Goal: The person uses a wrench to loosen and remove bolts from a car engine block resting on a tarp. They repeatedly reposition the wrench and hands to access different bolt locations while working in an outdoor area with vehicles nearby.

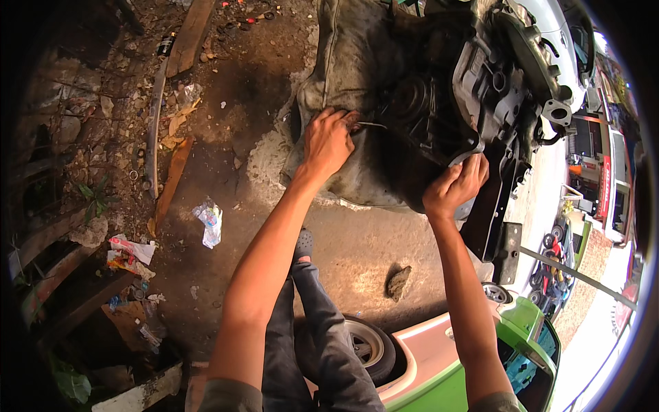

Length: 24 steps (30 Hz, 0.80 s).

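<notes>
My left hand (329,143) is closed, with a thin bent metal rod (373,124) sticking out from its fingers. It rests over a grimy, creased cover (343,75) beside a greasy engine (498,82). My right hand (455,184) is closed at the lower edge of that engine, pinching a thin pale grey piece (461,157) whose kind I cannot make out. Between the hands lies a dark round part like a pulley (410,96), partly in shadow. What the left fingers wrap around is mostly hidden.
Beneath me a green and pink car (439,350) shows its wheel (367,347). A stone (398,283) and a crumpled plastic wrapper (209,223) lie on the ground. Wooden planks (175,178) and litter stretch along the left. A dark metal bracket (506,254) juts out at right.
</notes>
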{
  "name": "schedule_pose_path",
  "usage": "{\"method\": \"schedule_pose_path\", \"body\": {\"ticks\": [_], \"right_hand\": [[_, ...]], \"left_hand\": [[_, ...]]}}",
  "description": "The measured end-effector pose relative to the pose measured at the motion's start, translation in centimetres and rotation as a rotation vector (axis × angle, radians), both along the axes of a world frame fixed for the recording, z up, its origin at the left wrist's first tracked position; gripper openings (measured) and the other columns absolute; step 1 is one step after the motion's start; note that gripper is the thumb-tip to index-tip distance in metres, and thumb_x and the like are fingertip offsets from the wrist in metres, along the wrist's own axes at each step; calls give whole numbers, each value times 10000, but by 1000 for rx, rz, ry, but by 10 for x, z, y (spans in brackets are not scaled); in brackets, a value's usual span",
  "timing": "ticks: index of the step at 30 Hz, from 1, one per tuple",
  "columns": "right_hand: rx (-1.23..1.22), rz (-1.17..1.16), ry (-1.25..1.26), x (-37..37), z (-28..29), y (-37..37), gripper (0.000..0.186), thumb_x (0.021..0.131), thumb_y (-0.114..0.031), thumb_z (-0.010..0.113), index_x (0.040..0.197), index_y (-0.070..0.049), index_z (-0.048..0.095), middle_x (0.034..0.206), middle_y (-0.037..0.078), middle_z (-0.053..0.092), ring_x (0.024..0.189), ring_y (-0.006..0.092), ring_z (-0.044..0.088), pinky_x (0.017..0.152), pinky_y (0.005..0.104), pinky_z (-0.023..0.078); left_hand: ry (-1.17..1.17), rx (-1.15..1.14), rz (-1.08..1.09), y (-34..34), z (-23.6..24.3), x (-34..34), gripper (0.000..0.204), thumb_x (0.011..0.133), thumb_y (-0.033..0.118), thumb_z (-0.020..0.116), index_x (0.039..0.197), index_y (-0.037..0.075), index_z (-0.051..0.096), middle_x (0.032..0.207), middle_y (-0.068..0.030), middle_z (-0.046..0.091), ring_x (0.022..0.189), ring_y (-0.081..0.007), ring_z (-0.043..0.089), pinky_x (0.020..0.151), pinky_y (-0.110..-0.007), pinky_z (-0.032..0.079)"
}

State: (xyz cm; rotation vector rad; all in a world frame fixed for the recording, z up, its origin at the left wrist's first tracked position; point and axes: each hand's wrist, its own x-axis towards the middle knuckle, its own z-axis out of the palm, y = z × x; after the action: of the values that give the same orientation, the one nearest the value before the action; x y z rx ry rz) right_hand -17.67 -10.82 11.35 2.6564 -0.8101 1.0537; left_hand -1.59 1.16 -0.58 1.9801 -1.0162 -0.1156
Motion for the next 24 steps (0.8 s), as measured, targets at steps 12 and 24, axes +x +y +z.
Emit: {"method": "schedule_pose_path", "body": {"ticks": [12, 24], "right_hand": [[31, 11, 19, 2, 5, 2, 554, 932, -284, 342, 1325, 35, 568, 1361, 125, 624, 1180, 330, 578, 1025, 414, 353], [49, 20, 8, 0, 3, 0, 560, 957, -315, 330, 1314, 38, 579, 1356, 126, 628, 1174, 332, 584, 1024, 417, 362]], "left_hand": [[-176, 276, 3, 10, 94, -56, 310, 724, 72, 710, 990, -83, 675, 922, -217, 663, 897, -312, 672, 727, -390, 566], [-329, 459, -94, 12, 109, -78, 254, 794, 110, 665, 990, -47, 701, 949, -197, 687, 921, -270, 627, 819, -372, 525]]}}
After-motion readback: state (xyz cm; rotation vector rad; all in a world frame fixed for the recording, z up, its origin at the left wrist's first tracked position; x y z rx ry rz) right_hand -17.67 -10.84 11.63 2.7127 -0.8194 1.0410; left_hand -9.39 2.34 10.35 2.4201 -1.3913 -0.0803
